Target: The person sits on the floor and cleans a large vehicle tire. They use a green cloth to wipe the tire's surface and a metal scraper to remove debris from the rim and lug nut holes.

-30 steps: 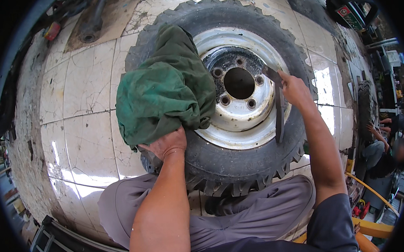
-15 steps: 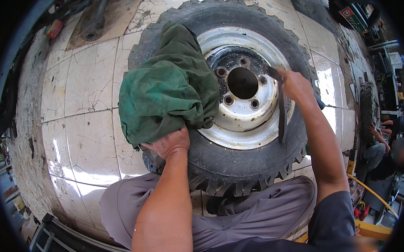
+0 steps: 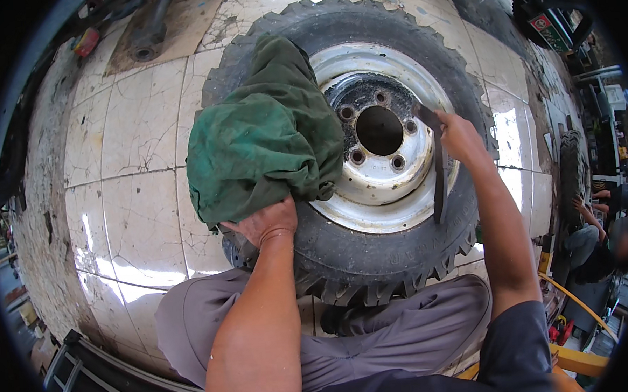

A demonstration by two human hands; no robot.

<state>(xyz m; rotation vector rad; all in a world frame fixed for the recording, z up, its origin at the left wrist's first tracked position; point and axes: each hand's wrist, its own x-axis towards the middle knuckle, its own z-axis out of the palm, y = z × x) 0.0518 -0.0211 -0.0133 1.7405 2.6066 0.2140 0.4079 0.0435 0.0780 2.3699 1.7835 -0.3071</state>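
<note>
A large knobbly black tyre (image 3: 393,252) on a white steel rim (image 3: 371,211) lies flat before me. A bunched dark green cloth (image 3: 255,142) covers the tyre's left side and part of the rim. My left hand (image 3: 267,222) is at the cloth's near edge, most of its fingers hidden beneath the folds. What the cloth covers cannot be seen. On the rim's right side, my right hand (image 3: 458,135) is closed round a long, curved, dark metal tool (image 3: 439,183). The tool's lower end reaches the tyre's inner edge; its upper end points to the hub hole.
Cracked white tiles (image 3: 140,224) surround the tyre. A metal part (image 3: 149,38) lies on a brown board (image 3: 180,30) at the far left, near a red object (image 3: 85,42). At right, a yellow hose (image 3: 578,300) curves near another person (image 3: 596,236) and an upright tyre (image 3: 572,164).
The view has shifted slightly, so the tyre and cloth appear a little further right. Both hands keep nearly the same places, and the right hand's grip on the tool looks unchanged.
</note>
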